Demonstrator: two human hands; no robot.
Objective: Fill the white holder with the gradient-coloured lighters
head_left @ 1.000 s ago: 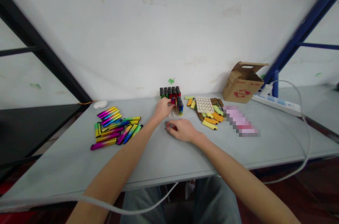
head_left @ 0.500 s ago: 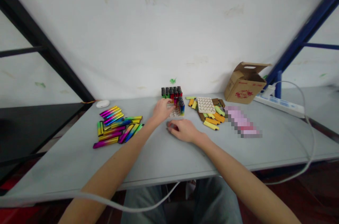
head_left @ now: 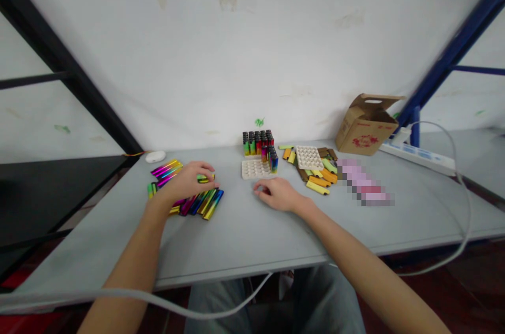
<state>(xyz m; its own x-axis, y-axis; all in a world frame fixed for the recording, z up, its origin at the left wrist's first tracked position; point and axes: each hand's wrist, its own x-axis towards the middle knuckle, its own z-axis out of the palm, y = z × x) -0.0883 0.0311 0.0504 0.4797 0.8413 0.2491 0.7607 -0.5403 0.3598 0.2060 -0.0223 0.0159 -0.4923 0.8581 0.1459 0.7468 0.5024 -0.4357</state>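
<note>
My left hand point(head_left: 189, 181) reaches over a loose pile of shiny rainbow-coloured tubes point(head_left: 213, 204) on the left. Its thumb and fingers close around a yellow-green tube point(head_left: 205, 179) at the pile's far edge. On the table in the middle lies my right hand point(head_left: 279, 194), loosely curled with a gap between thumb and fingers and nothing visible in it. Just beyond it is a pale dimpled tray point(head_left: 254, 169), with several black-topped tubes point(head_left: 273, 161) upright at its right side. More upright tubes point(head_left: 258, 143) stand in rows behind the tray.
Right of the tray, a second dimpled tray point(head_left: 309, 158) rests among yellow, orange and brown pieces point(head_left: 317, 188). Farther right are a blurred pink item point(head_left: 365, 181), an open cardboard box point(head_left: 366, 129) and a power strip point(head_left: 422, 158). A white case point(head_left: 155, 156) sits far left.
My left hand has moved from the middle tray leftward to the tube pile and closed around a tube there. Some pile tubes have shifted. My right hand stays nearly in place.
</note>
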